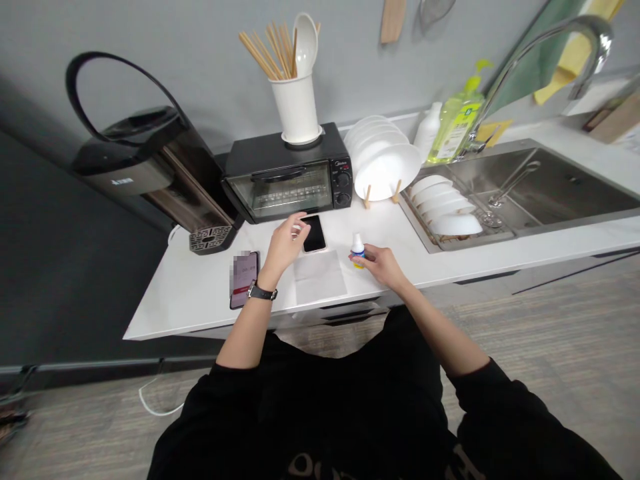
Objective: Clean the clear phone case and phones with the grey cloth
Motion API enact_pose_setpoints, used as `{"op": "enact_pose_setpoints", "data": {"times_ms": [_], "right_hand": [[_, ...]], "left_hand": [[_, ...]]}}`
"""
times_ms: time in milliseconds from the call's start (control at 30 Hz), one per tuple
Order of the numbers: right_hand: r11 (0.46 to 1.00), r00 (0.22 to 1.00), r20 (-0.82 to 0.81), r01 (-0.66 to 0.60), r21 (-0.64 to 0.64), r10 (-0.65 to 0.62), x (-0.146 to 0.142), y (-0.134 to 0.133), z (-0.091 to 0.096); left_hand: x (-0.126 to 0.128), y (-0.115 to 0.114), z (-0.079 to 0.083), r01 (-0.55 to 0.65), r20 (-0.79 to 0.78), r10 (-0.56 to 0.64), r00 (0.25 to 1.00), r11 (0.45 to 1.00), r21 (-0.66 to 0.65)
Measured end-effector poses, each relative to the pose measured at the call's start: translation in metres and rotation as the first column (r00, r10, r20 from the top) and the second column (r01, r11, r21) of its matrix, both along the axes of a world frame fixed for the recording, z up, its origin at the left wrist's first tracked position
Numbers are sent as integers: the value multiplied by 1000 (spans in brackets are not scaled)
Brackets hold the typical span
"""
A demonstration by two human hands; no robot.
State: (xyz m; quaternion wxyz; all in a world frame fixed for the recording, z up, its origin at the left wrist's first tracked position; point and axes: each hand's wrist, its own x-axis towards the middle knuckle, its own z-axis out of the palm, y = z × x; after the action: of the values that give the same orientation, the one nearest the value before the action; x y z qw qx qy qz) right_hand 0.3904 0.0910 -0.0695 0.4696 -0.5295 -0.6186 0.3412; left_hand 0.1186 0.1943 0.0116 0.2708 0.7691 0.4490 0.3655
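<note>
My right hand point(384, 265) is wrapped round a small bottle point(358, 252) with a white top, a blue label and a yellow lower part. The bottle is upright at the counter. My left hand point(289, 244) is at the left edge of a dark-screened phone point(315, 235) that lies flat; its fingers are curved and apart, with nothing visible between them. Whether they touch the phone I cannot tell. Just below that phone a pale grey, flat square cloth or sheet point(320, 277) is spread on the white counter point(187, 303).
Left of my wrist lies a second phone point(245, 280), screen lit. Behind stand a black drinks machine point(165, 167), a toaster oven point(290, 183) carrying a utensil holder point(296, 107), and racked white plates point(385, 167). To the right are bowls point(453, 220), a soap bottle point(455, 130) and a sink point(575, 193).
</note>
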Motion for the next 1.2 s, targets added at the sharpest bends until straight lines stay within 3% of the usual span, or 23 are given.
{"op": "enact_pose_setpoints", "data": {"times_ms": [133, 300, 433, 500, 567, 600, 667, 700, 733, 833, 1000, 1200], "right_hand": [[997, 997, -21, 77, 24, -77, 19, 38, -5], [975, 976, 1, 218, 37, -218, 36, 85, -13], [950, 950, 41, 305, 70, -308, 37, 76, -14], [879, 887, 81, 431, 206, -454, 28, 55, -10], [718, 752, 93, 575, 392, -653, 11, 35, -4], [723, 756, 123, 545, 425, -642, 0, 29, -2], [903, 895, 254, 275, 331, -366, -26, 28, 2], [959, 931, 298, 138, 246, -210, -38, 33, 3], [980, 940, 320, 56, 189, -116, -49, 41, 3], [990, 940, 336, 8, 142, -56, -69, 70, 2], [991, 940, 315, 112, 79, -131, -70, 106, -8], [989, 971, 189, 149, -10, -145, -85, 124, -24]], "left_hand": [[-14, 37, -33, -206, -128, 205, 970, 979, 11], [-11, 46, -68, -236, -171, 236, 957, 972, 22], [-10, 39, -89, -210, -181, 218, 959, 976, 62], [-11, 37, -95, -198, -183, 209, 961, 977, 76], [-10, 37, -98, -180, -193, 194, 962, 980, 86], [-9, 38, -99, -169, -203, 184, 962, 982, 89], [-7, 38, -100, -144, -226, 162, 961, 985, 95], [-6, 37, -100, -132, -237, 151, 960, 987, 97], [-7, 35, -100, -123, -248, 144, 958, 988, 98], [-14, 22, -99, -117, -273, 138, 952, 989, 95], [-23, 4, -94, -133, -339, 156, 928, 987, 88], [1, 26, -90, -185, -185, 179, 966, 983, -15]]}}
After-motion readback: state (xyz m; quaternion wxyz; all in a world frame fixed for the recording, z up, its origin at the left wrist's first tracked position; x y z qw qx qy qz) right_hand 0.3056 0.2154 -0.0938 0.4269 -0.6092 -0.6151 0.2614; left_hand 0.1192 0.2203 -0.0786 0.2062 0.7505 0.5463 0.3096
